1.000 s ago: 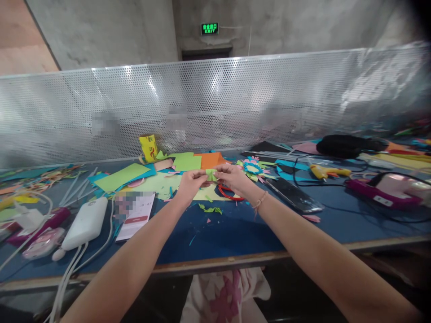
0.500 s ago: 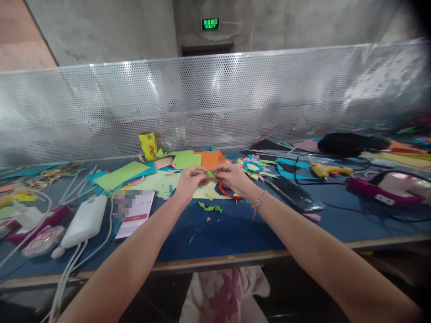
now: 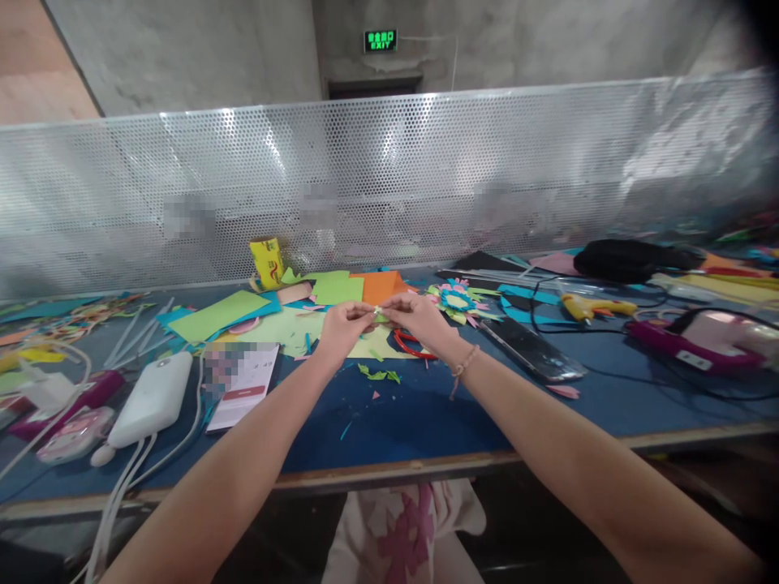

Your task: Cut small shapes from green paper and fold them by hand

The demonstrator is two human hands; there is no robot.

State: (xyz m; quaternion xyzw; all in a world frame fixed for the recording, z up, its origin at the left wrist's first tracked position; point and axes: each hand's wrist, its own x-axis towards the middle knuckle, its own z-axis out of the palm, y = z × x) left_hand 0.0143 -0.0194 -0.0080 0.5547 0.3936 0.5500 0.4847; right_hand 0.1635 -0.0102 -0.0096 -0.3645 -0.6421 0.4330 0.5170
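My left hand (image 3: pixel 346 326) and my right hand (image 3: pixel 422 323) meet fingertip to fingertip above the middle of the table. Pinched between them is a small piece of light green paper (image 3: pixel 378 314), mostly covered by the fingers. Under the right hand lie red-handled scissors (image 3: pixel 414 344), their blades hidden. Below the hands, a crumpled green paper scrap (image 3: pixel 378 374) rests on the blue tabletop. A pale green sheet (image 3: pixel 280 326) spreads out behind and left of my left hand. Beyond my right hand sits a blue, pink and green paper flower (image 3: pixel 456 298).
To the left are a lit phone (image 3: pixel 245 388), a white power bank (image 3: pixel 152 399) with cables and a green sheet (image 3: pixel 217 315). On the right lie a dark phone (image 3: pixel 532 350), a yellow glue gun (image 3: pixel 593 307) and a purple power strip (image 3: pixel 699 347). A perforated metal screen (image 3: pixel 389 186) closes off the back.
The green paper between my fingertips has turned and now shows a paler, smaller patch. Both hands stay nearly in place, fingers shifted slightly.
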